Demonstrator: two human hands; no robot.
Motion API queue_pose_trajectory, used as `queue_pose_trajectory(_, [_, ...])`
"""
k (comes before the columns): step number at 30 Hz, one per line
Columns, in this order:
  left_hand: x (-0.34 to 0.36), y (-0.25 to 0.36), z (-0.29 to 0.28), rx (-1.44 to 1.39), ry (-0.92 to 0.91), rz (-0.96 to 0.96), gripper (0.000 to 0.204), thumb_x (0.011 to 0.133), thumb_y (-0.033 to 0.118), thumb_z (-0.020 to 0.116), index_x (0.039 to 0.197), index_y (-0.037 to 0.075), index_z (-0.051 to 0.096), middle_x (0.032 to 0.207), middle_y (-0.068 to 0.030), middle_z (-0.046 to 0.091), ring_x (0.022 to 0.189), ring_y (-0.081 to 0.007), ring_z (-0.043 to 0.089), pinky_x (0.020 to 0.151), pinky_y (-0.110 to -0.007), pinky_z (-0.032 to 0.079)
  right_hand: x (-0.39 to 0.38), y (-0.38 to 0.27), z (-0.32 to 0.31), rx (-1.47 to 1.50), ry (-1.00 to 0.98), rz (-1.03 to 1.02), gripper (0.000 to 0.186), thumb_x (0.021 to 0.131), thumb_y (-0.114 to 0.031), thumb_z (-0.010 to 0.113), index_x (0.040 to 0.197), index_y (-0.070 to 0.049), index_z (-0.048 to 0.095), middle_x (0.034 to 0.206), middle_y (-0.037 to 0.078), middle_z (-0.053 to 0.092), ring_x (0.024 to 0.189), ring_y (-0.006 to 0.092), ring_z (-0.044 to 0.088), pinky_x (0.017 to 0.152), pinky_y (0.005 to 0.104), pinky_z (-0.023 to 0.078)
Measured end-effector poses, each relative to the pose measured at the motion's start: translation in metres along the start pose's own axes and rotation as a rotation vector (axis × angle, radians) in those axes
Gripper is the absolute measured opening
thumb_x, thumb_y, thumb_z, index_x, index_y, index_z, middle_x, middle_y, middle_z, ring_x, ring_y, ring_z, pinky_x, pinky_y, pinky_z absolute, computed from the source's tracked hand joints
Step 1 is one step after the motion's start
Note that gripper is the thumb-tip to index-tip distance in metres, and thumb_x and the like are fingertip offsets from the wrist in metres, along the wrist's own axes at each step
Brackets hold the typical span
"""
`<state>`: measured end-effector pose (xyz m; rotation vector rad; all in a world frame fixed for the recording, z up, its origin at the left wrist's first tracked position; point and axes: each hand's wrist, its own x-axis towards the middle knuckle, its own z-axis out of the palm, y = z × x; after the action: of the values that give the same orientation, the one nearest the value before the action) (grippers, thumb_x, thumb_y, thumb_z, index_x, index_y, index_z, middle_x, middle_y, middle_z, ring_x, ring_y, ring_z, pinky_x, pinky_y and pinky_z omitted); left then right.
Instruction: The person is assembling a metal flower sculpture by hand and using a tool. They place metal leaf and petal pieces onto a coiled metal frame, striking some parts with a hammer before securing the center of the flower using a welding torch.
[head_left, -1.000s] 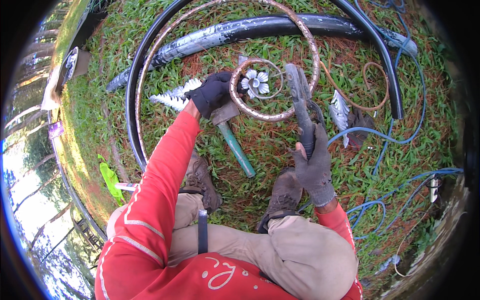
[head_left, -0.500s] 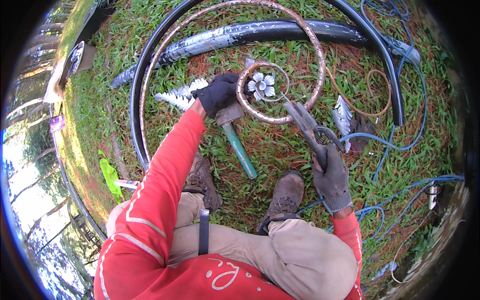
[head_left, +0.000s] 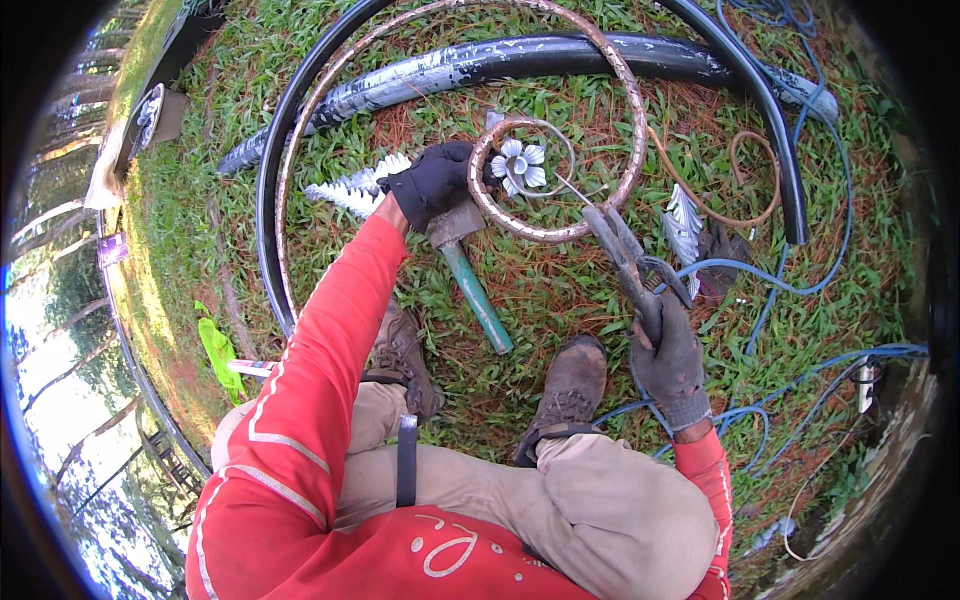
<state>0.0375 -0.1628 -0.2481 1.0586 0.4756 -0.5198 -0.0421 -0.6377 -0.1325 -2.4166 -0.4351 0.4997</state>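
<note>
My left hand [head_left: 432, 186], in a black glove, is closed on the left side of the inner coil of a textured metal scroll [head_left: 545, 236]. A silver metal flower [head_left: 519, 167] sits inside that coil, close to my fingers. My right hand [head_left: 668, 362], in a grey glove, grips a welding electrode holder [head_left: 632, 268] with a blue cable running from it. From its jaws a thin welding rod [head_left: 574, 190] points toward the flower; the rod's tip appears slightly apart from the petals. Below my left hand lies a hammer [head_left: 473, 295] with a green handle, its head partly covered.
A thick, worn black pipe [head_left: 450, 72] and a curved black tube [head_left: 268, 190] lie on the grass. Silver metal leaves [head_left: 352, 190] are left of the coil, another leaf [head_left: 683, 232] to the right. Blue cable [head_left: 845, 190] loops along the right side. My boots [head_left: 565, 385] stand nearby.
My right hand has shifted slightly down and right, turning the electrode holder a little. My left hand keeps its grip on the scroll.
</note>
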Motion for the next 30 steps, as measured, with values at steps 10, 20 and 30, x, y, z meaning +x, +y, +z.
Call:
queue_pose_trajectory(10, [-0.002,0.0,0.002,-0.026,0.015,0.016,0.034,0.102,0.0,0.077,0.135,-0.004,0.075,0.113,-0.0136,0.081,0.099,-0.0252,0.081,0.097,-0.043,0.07,0.003,-0.053,0.008,0.501,-0.109,0.199,0.071,0.112,-0.023,0.067,0.173,0.002,0.041,0.138,0.032,0.073,0.116,0.0448,0.08,0.098,0.0494,0.062])
queue_pose_trajectory(20, [-0.01,0.009,0.021,-0.046,0.089,0.001,0.064,0.101,-0.003,0.078,0.162,0.003,0.06,0.138,-0.0135,0.075,0.114,-0.0264,0.08,0.102,-0.043,0.07,0.011,-0.067,0.005,0.65,-0.18,0.249,0.074,0.115,-0.019,0.059,0.182,-0.003,0.032,0.111,0.013,0.071,0.087,0.0187,0.069,0.079,0.0358,0.057])
queue_pose_trajectory(30, [-0.009,0.011,0.018,0.035,0.054,0.04,0.048,0.105,0.006,0.08,0.15,0.0,0.067,0.129,-0.0103,0.077,0.109,-0.0207,0.079,0.099,-0.038,0.069,0.009,-0.057,0.017,0.744,-0.139,0.249,0.071,0.114,-0.014,0.062,0.179,-0.001,0.037,0.149,0.025,0.073,0.124,0.0255,0.075,0.109,0.0388,0.056])
